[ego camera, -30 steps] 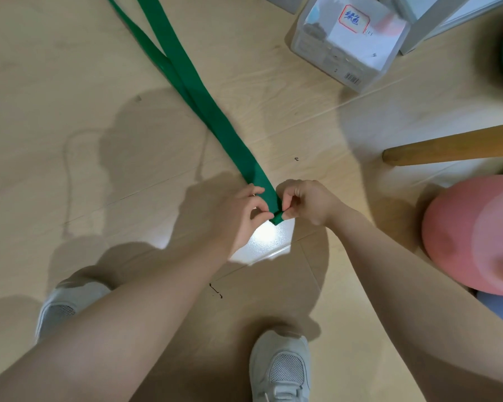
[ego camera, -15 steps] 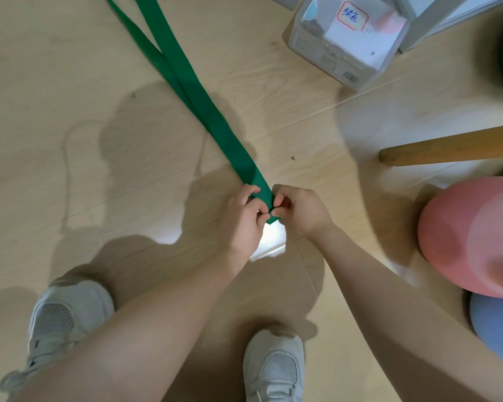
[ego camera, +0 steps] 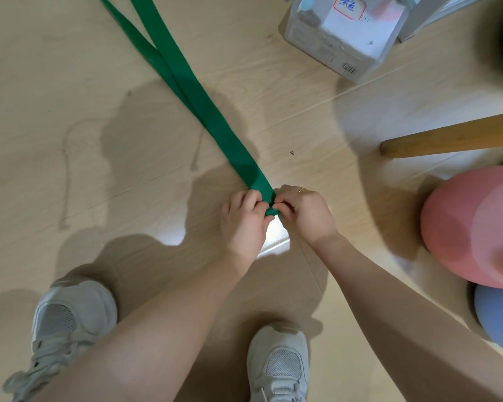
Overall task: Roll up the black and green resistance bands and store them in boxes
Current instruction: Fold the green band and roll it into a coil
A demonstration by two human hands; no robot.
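A: While both hands are this tight on the end, main risk is the first turn springing open. Left hand [ego camera: 244, 221] and right hand [ego camera: 308, 216] both have fingertips curled in and pinching the near end of the green band [ego camera: 215, 123], right between them, low at the floor [ego camera: 70, 111].

B: Roll size?

A: Barely started, only a small fold shows between the fingers. If one pinch loosens, I'd expect it to uncurl.

B: Beyond the fingers?

A: Band runs away from the fingertips up and left, two strands that overlap near the hands and split apart farther out. Could roll crooked if the strands don't stay stacked, and would likely end up cone-shaped.

B: Anything else out there?

A: Right of the fingers, a wooden pole [ego camera: 447, 137] and a pink ball [ego camera: 474, 227], with a blue ball [ego camera: 500, 320] below it, near but apart from the hands. Far beyond the fingers, a clear box with a handwritten label [ego camera: 340, 33], well apart. A loose roll may not fit it. Black band not in view.
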